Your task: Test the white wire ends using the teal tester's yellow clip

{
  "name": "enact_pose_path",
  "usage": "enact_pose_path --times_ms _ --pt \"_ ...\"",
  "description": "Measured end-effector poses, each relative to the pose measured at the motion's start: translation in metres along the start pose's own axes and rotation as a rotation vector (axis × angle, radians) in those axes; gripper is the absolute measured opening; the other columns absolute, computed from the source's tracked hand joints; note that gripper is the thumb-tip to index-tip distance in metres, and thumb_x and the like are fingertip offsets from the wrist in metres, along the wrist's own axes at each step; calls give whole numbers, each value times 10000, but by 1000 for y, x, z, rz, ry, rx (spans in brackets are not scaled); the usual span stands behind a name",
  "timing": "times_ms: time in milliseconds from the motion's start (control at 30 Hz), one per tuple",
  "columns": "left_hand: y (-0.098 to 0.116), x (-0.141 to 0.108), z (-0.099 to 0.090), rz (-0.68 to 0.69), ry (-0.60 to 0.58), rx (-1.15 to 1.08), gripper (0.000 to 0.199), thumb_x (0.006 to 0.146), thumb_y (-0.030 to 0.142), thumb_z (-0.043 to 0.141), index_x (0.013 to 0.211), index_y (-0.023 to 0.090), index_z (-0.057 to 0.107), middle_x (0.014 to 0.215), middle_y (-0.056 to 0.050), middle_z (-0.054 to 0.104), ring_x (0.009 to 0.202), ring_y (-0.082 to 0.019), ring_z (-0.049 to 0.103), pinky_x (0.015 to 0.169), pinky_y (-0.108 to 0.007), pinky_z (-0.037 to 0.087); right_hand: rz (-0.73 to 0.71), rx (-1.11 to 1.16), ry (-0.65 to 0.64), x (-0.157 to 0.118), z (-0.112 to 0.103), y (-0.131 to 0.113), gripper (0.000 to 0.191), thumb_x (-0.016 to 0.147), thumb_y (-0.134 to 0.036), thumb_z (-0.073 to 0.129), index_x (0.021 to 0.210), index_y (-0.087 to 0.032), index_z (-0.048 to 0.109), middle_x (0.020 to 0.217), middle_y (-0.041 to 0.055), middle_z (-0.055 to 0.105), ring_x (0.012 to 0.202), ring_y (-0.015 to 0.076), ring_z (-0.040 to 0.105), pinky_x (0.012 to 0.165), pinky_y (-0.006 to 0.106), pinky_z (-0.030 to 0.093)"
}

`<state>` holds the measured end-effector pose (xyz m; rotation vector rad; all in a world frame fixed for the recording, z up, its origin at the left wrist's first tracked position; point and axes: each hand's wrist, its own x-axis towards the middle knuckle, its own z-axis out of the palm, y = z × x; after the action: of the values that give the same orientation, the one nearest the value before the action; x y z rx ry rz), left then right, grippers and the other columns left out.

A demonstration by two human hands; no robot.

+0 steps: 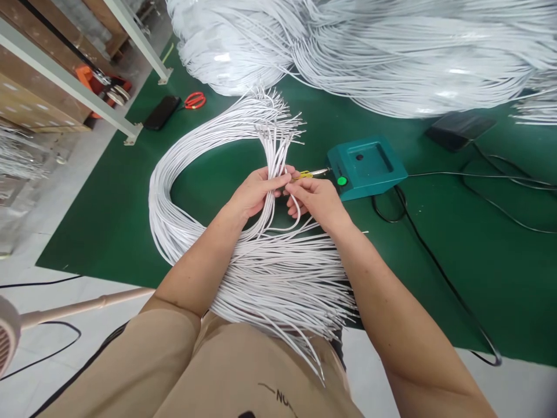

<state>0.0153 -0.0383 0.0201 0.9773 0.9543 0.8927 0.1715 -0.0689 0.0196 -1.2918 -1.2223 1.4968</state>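
My left hand (260,188) is closed around a small bunch of white wires (274,152), whose stripped or metal-tipped ends fan out above it. Between the thumb and fingers of my right hand (317,200) is a single white wire (297,212), looping down from beside the bunch. Below my hands lies a large bundle of white wires (287,278), curving left and back up across the table with its far ends near the held bunch. A teal device (368,165) with a green button stands just right of my right hand; a yellow part with a metal tip (307,174) points at it.
Big heaps of white wire (413,58) cover the back of the green table (491,278). A dark phone-like object (162,112) and red-handled scissors (194,100) lie at the back left. Black cables (435,264) run at the right; a metal post (133,133) stands at the left edge.
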Motion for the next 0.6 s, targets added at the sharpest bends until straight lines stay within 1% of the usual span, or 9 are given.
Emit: enact_pose_path --times_ms 100,133,200,233,300,367,400,500,600 --pt "-3 1 2 65 79 75 372 663 328 795 967 148 678 891 -32 692 721 -74 625 546 -159 420 -188 -251 230 0 -2 0 211 789 -373 667 727 -170 659 653 -1 645 539 115 582 558 260 505" --pt "-3 1 2 84 90 89 402 661 337 797 992 150 666 858 -25 684 719 -82 635 528 -158 409 -245 -286 291 0 -3 -1 202 797 -371 653 744 -175 658 688 0 656 576 115 584 586 258 500" --pt "-4 1 5 127 88 98 446 644 343 810 1007 152 634 807 -7 664 684 -87 639 484 -159 372 -308 -269 340 -1 -4 -3 204 820 -379 617 785 -181 653 735 1 665 624 114 583 601 247 491" --pt "-4 1 6 151 83 105 454 630 340 821 989 152 616 785 3 653 658 -84 632 467 -159 355 -309 -233 326 -1 -5 -4 222 823 -399 611 802 -182 652 743 3 666 631 114 581 586 239 486" --pt "-6 1 8 188 76 139 463 595 332 844 930 155 579 738 23 632 601 -70 603 452 -159 337 -260 -145 248 -1 -5 -6 289 804 -463 630 824 -176 661 746 13 670 636 116 583 544 223 480" --pt "-7 1 9 202 61 194 482 566 329 861 895 157 554 696 35 619 568 -66 579 456 -163 344 -192 -33 168 0 -5 -6 351 753 -514 679 822 -170 668 742 22 677 637 119 590 522 216 481" --pt "-8 1 9 203 48 216 493 557 328 866 896 158 551 690 35 621 563 -68 576 462 -166 352 -169 27 147 0 -5 -6 363 720 -519 713 802 -169 666 734 22 677 629 117 591 522 216 485" --pt "-9 -1 10 190 2 233 489 574 324 859 919 158 555 721 26 634 575 -72 583 479 -170 371 -147 174 126 1 -7 -5 333 646 -458 794 720 -164 658 669 6 657 566 99 570 534 226 488" --pt "-8 -2 12 154 -26 202 426 635 331 825 924 150 570 773 12 637 607 -65 586 490 -165 379 -132 235 126 1 -10 -4 233 672 -361 784 703 -156 679 602 -9 621 533 87 541 554 232 479"
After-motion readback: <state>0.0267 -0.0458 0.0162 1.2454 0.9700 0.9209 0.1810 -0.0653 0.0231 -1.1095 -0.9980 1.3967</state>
